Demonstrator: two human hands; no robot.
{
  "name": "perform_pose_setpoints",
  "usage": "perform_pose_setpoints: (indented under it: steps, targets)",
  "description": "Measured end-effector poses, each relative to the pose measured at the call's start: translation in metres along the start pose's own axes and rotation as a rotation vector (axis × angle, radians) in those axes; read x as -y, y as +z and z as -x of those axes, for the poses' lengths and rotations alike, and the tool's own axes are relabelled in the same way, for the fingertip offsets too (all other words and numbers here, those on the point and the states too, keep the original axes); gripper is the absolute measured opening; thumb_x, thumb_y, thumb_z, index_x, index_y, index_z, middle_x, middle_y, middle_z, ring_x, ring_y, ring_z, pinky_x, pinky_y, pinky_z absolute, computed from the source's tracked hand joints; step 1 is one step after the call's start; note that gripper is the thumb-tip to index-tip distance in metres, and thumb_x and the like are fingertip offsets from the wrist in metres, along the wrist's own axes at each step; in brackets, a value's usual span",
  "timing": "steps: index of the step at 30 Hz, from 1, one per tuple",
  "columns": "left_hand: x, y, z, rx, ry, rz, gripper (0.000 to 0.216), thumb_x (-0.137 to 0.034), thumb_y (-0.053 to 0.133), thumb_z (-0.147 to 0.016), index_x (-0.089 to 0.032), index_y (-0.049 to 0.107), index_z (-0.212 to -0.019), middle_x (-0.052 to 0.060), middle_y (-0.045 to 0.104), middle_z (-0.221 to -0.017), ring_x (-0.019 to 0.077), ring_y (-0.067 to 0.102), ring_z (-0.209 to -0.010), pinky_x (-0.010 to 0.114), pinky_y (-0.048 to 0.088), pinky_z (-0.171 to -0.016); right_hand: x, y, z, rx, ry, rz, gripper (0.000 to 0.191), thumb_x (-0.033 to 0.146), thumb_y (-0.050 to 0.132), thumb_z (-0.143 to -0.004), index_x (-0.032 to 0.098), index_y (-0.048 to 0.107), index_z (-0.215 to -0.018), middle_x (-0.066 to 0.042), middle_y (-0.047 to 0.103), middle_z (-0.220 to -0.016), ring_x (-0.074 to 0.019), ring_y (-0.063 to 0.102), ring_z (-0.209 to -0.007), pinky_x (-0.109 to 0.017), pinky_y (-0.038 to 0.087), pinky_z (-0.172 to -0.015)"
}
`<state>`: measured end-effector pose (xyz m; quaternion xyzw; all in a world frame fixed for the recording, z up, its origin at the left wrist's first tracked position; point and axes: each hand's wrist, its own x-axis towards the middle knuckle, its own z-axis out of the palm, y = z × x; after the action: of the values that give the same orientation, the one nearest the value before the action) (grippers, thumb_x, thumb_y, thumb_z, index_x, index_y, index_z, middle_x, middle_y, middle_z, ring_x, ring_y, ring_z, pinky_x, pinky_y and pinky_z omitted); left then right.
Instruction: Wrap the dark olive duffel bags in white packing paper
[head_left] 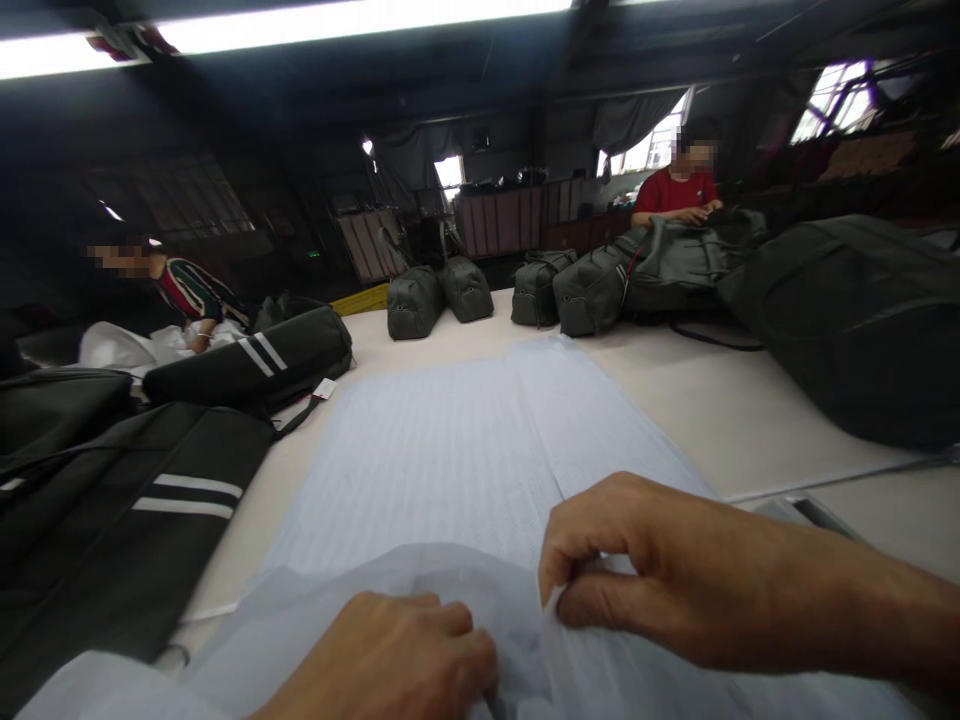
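Observation:
A thin, translucent white plastic sheet (420, 450) lies over the table in front of me, smooth at the far end and bunched up near my body. Between thumb and forefinger, my right hand (630, 570) pinches a fold of it and lifts it slightly. To the left and nearer to me, my left hand (397, 660) is curled with its knuckles up, closed on the gathered part of the same sheet. Its fingertips are mostly hidden. Whether the sheet is a single layer or a bag, I cannot tell.
Dark green duffel bags with white stripes (202, 500) crowd the left side. A large dark bag (862, 330) stands at the right. Several smaller bags (416, 300) line the far table edge (360, 325). A person in red (675, 195) and one in stripes (191, 285) work nearby.

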<state>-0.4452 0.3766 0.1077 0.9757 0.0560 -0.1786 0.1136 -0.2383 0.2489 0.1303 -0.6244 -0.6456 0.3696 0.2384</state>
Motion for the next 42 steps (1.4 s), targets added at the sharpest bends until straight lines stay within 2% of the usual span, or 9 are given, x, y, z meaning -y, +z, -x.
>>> perform_pose_setpoints:
  steps: [6,11,14,18,21,27,31,38,42]
  targets:
    - [0.026,-0.024,-0.019,-0.270,-0.310,0.257,0.022,-0.031,0.045,-0.089,-0.024,0.063,-0.078,-0.001,0.069,-0.082,0.0209,0.063,-0.081,0.030,0.042,-0.071,0.016,0.012,0.004,-0.472,-0.135,0.690,0.025,0.009,0.052,-0.086,0.020,0.066,-0.069,-0.004,0.062,-0.080,-0.0160,0.054,-0.074,-0.031,0.042,-0.074]
    - [0.071,-0.058,-0.054,-0.362,-0.297,0.458,0.026,-0.030,0.041,-0.083,-0.021,0.065,-0.077,0.000,0.064,-0.073,0.0179,0.058,-0.072,0.027,0.042,-0.065,0.017,0.049,0.012,-0.630,-0.057,0.333,0.031,0.027,0.047,-0.093,0.025,0.064,-0.119,-0.005,0.070,-0.098,-0.0177,0.066,-0.081,-0.029,0.053,-0.078]
    - [0.084,-0.075,-0.061,-0.389,-0.281,0.468,0.026,-0.031,0.044,-0.080,-0.018,0.066,-0.079,0.000,0.061,-0.069,0.0167,0.056,-0.067,0.026,0.040,-0.060,-0.006,0.083,0.015,-0.503,0.040,0.137,0.070,0.034,0.058,-0.089,0.027,0.029,-0.151,-0.008,0.064,-0.128,-0.0247,0.064,-0.112,-0.036,0.053,-0.096]
    - [0.076,-0.085,-0.049,-0.328,-0.182,0.473,0.023,-0.033,0.049,-0.076,-0.019,0.068,-0.079,-0.001,0.061,-0.068,0.0153,0.055,-0.064,0.024,0.039,-0.054,-0.034,0.116,0.008,-0.119,0.090,0.171,0.063,0.055,0.057,-0.087,0.025,0.048,-0.142,-0.010,0.045,-0.147,-0.0343,0.039,-0.137,-0.051,0.030,-0.116]
    - [0.056,-0.083,-0.034,-0.243,-0.109,0.460,0.023,-0.028,0.047,-0.075,-0.021,0.068,-0.080,-0.002,0.063,-0.067,0.0150,0.059,-0.064,0.023,0.041,-0.054,-0.028,0.123,0.002,-0.149,0.152,0.215,0.059,0.053,0.049,-0.091,0.020,0.049,-0.141,-0.012,0.040,-0.150,-0.0338,0.033,-0.140,-0.055,0.021,-0.118]
    - [0.023,-0.073,-0.014,-0.395,-0.192,0.246,0.020,-0.027,0.044,-0.082,-0.022,0.062,-0.075,0.002,0.066,-0.072,0.0194,0.061,-0.070,0.028,0.038,-0.059,0.002,0.090,0.010,-0.454,0.243,0.043,0.048,0.047,0.045,-0.093,0.017,0.061,-0.127,-0.012,0.061,-0.133,-0.0270,0.055,-0.124,-0.040,0.041,-0.107]
    - [0.019,-0.066,-0.012,-0.468,-0.251,0.127,0.020,-0.028,0.044,-0.084,-0.023,0.060,-0.074,0.006,0.070,-0.083,0.0264,0.064,-0.081,0.033,0.039,-0.063,0.006,0.048,0.004,-0.815,0.206,0.338,0.026,0.035,0.054,-0.086,0.017,0.065,-0.102,-0.011,0.069,-0.107,-0.0264,0.061,-0.105,-0.038,0.045,-0.094]
    - [0.003,-0.074,0.000,-0.586,-0.318,0.033,0.019,-0.026,0.045,-0.089,-0.024,0.063,-0.095,0.007,0.069,-0.101,0.0277,0.064,-0.095,0.039,0.046,-0.077,-0.007,0.010,-0.039,-0.419,0.449,0.576,0.016,0.022,0.066,-0.067,0.021,0.070,-0.082,-0.006,0.071,-0.082,-0.0247,0.066,-0.080,-0.030,0.042,-0.065]
    - [-0.032,-0.039,-0.005,-0.650,-0.103,0.005,0.020,-0.029,0.054,-0.089,-0.027,0.060,-0.109,0.005,0.066,-0.110,0.0256,0.061,-0.100,0.038,0.048,-0.086,-0.023,-0.024,-0.051,-0.356,0.383,0.530,0.019,0.012,0.059,-0.066,0.020,0.073,-0.075,-0.003,0.071,-0.073,-0.0187,0.065,-0.073,-0.025,0.040,-0.061]
